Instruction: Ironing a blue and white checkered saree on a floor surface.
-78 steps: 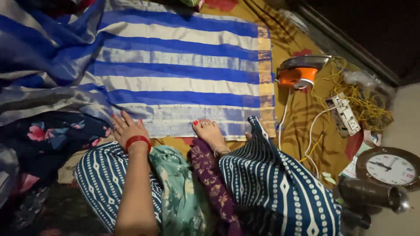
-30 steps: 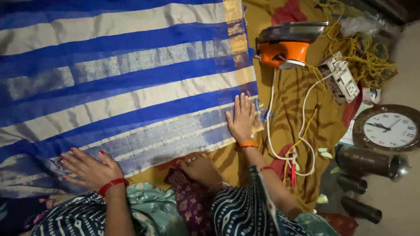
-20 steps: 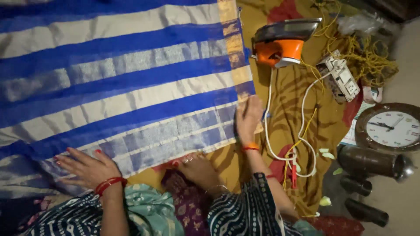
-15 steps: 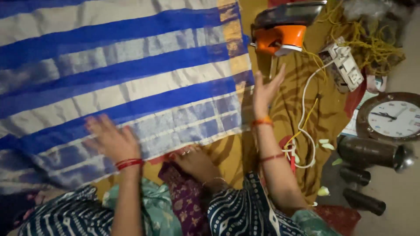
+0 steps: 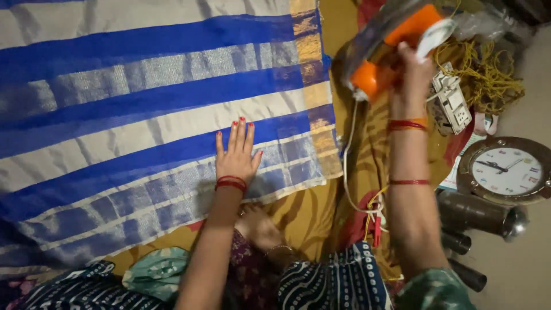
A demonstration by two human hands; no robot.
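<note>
While right hand (image 5: 414, 63) grips orange-and-grey electric iron (image 5: 390, 43) by its handle at 1 o'clock | iron likely heavy, rigid | left hand (image 5: 236, 155) spread flat on soft, slippery blue-and-white striped cloth (image 5: 143, 120).

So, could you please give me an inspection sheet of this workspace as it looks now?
Surface: mustard patterned floor cloth, creased.
Job's things: blue and white striped fabric spread flat; orange iron lifted off the cloth.
Clutter: wall clock lying face up, dark metal cylinders, yellow cord tangle.
Hands: left hand flat on the fabric; right hand grips the iron's handle.
Cables: white cord runs from the iron; white power strip beside it.
Surroundings: bare floor at right.
</note>
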